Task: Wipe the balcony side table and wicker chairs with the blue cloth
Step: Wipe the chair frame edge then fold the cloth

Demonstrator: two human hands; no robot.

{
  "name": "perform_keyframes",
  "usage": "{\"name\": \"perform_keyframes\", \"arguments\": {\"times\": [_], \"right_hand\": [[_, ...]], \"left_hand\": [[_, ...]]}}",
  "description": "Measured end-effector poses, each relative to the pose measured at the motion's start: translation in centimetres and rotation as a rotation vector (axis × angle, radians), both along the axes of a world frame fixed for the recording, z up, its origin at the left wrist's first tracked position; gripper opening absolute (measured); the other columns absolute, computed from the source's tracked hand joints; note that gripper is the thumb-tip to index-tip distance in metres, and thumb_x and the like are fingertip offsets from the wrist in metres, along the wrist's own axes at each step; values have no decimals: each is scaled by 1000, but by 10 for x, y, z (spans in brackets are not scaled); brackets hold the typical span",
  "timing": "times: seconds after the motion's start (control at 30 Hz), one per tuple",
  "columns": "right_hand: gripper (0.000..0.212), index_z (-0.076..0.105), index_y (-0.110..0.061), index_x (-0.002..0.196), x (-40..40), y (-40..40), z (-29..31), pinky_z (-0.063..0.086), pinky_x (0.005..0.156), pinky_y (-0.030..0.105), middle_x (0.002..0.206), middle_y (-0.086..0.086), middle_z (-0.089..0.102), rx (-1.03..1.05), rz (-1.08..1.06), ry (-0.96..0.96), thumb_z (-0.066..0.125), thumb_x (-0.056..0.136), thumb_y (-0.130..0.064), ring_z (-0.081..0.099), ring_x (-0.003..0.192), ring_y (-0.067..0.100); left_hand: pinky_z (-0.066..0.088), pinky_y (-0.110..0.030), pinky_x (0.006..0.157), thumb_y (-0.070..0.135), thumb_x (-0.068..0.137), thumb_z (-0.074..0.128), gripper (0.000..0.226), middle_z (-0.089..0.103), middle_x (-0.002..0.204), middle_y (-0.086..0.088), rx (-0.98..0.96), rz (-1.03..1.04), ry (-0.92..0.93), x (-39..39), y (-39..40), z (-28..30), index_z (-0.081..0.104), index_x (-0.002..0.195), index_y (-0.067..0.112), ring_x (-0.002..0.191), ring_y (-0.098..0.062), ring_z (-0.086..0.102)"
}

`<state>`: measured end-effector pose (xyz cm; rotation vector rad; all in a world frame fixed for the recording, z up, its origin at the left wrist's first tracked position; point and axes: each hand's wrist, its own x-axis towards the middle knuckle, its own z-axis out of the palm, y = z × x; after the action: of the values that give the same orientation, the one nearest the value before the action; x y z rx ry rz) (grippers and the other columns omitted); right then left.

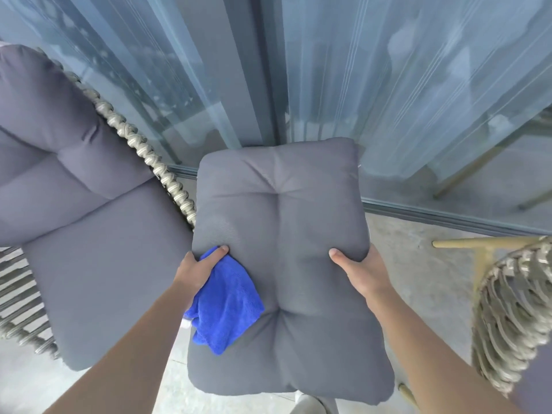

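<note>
Both hands grip a grey tufted square cushion (pixel 280 264). The left hand (pixel 194 271) at 9 o'clock pinches the crumpled blue microfibre cloth (pixel 227 306) under its thumb against the cushion; the right hand (pixel 361 271) at 3 o'clock clamps the edge.

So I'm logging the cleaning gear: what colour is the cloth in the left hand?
Bright blue cloth, seen best in the head view.
</note>
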<state>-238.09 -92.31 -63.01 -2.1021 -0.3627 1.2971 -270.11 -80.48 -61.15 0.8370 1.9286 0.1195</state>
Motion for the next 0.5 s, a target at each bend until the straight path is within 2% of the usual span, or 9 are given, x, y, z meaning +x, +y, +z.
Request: {"name": "perform_keyframes", "arguments": {"times": [0.13, 0.27, 0.4, 0.5], "right_hand": [[55, 57, -29, 123, 11, -19, 39, 54, 88, 37, 110, -16, 69, 52, -31, -77, 85, 78, -46, 66, 104, 13], [59, 58, -35, 126, 34, -48, 88, 54, 88, 33, 111, -21, 70, 183, -90, -105, 85, 76, -46, 67, 105, 4], [56, 57, -35, 125, 69, -79, 155, 52, 86, 27, 112, -23, 69, 286, -143, -104, 87, 78, -39, 65, 105, -2], [58, 57, -38, 124, 98, -112, 197, 54, 92, 32, 112, -24, 69, 323, -180, -101, 88, 75, -43, 66, 108, 2]], "left_hand": [[51, -41, 95, 66, 74, 81, 75, 65, 120, 0, 78, -31, -30, 20, -15, 34, 56, 122, 16, 105, -21, 64], [51, -40, 94, 61, 76, 83, 69, 67, 118, 1, 171, -53, -100, 51, -28, 86, 56, 123, 18, 104, -19, 66], [54, -43, 96, 67, 65, 86, 80, 70, 118, 2, 226, -54, -181, 87, -55, 144, 58, 123, 22, 104, -21, 70], [54, -43, 95, 66, 70, 84, 70, 68, 119, 0, 261, -93, -171, 119, -82, 193, 60, 116, 20, 104, -23, 68]]}}
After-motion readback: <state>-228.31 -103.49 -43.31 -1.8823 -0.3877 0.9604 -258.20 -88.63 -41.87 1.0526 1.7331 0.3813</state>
